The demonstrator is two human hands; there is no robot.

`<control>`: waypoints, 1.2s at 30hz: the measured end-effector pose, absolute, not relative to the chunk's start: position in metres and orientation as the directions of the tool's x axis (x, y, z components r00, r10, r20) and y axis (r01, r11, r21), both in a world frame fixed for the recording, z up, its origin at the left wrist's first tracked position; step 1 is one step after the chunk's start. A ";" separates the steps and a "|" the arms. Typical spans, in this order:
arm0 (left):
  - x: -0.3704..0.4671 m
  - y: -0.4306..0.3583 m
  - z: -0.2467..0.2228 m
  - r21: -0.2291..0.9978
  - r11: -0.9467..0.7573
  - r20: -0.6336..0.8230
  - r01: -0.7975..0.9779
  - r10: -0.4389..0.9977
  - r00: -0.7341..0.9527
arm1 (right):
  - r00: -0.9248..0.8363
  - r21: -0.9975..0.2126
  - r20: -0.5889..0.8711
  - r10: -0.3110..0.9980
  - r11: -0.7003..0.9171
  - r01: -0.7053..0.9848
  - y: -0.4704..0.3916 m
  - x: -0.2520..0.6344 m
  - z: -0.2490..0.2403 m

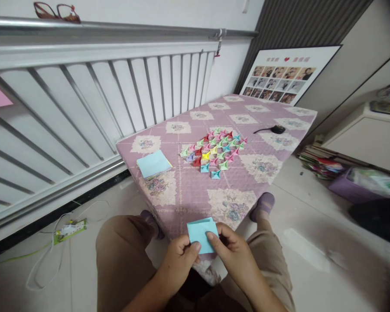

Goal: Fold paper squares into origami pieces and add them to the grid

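Note:
A folded light blue paper (203, 236) is held between both hands at the table's near edge. My left hand (182, 260) pinches its lower left corner, thumb on the front. On the right side, my right hand (232, 249) grips the same paper with its thumb pressed on the face and the fingers behind. Beyond them on the tablecloth stand rows of small folded paper pieces (213, 150) in red, pink, green, yellow and blue. A stack of square paper sheets (154, 164), light blue on top, lies to their left.
The table (195, 190) has a pink floral cloth. A black object with a cord-like tail (277, 129) lies at its right. A white radiator (117, 91) runs along the left; a photo board (276, 76) stands behind. A power strip (70, 229) sits on the floor.

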State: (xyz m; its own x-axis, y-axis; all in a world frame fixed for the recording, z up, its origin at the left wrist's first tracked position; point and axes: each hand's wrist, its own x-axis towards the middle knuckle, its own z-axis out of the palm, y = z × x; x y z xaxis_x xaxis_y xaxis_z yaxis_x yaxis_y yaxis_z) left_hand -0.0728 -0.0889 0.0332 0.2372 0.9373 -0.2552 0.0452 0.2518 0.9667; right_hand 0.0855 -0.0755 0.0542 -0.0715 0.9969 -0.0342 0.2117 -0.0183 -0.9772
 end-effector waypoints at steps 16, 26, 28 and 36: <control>-0.077 -0.086 0.023 0.953 0.240 -0.273 0.187 0.945 0.178 | -0.067 -0.938 -0.321 0.945 -0.327 -0.118 -0.065 0.078 0.043; -0.078 -0.082 0.011 0.921 0.255 -0.309 0.294 0.939 0.154 | 0.046 -0.968 -0.247 0.968 -0.249 0.027 -0.057 0.076 0.025; -0.080 -0.081 0.007 0.899 0.258 -0.331 0.354 0.930 0.162 | 0.032 -0.968 -0.220 0.975 -0.223 0.114 -0.051 0.078 0.019; -0.092 -0.081 0.001 0.759 -0.103 -0.057 0.643 0.973 0.222 | 0.039 -0.895 -0.123 0.992 -0.128 0.427 -0.017 0.094 0.008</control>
